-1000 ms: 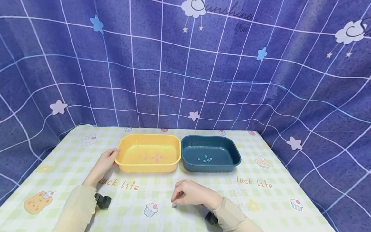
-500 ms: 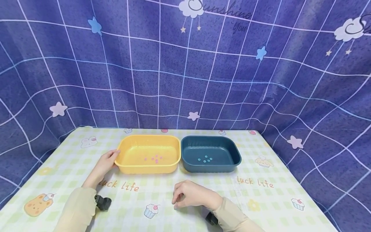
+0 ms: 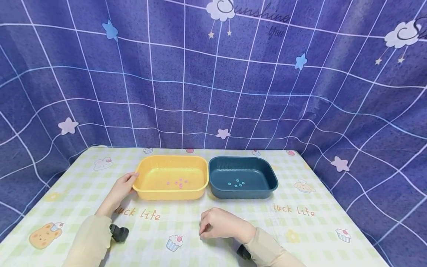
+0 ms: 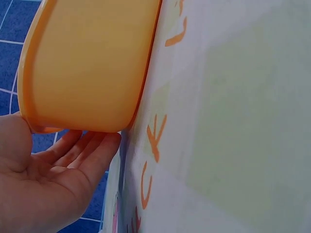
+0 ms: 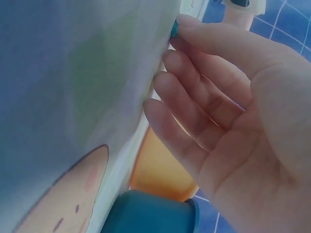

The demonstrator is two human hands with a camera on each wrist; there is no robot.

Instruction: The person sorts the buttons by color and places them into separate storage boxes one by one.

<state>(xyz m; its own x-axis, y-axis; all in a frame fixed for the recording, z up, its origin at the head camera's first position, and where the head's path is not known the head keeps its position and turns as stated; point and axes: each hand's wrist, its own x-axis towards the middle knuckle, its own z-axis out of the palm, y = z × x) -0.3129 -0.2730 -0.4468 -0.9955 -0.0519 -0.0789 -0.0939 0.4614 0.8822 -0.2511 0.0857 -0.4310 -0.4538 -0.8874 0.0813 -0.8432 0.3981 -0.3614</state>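
Note:
My left hand [image 3: 121, 189] holds the left end of a yellow tray [image 3: 170, 195]. In the left wrist view the thumb lies at the tray's rim and the fingertips [image 4: 112, 141] touch the outer wall below it. Low over the cloth in front of the trays, my right hand [image 3: 221, 224] pinches a small teal disc [image 5: 174, 29] between thumb and index finger, its edge showing in the right wrist view. The other fingers are bent. Several small pink ring-like pieces [image 3: 181, 181] lie in the yellow tray.
A dark teal tray [image 3: 243, 194] stands right beside the yellow one, with several light teal ring-like pieces [image 3: 237, 180] on its floor. A checked cloth [image 3: 320, 230] with printed cupcakes and lettering covers the table. Behind hangs a blue curtain [image 3: 186, 92].
In the head view, the teal bit at my right fingertips a second ago is now hidden, and the fingers have drawn closer together. My left hand stays on the yellow tray.

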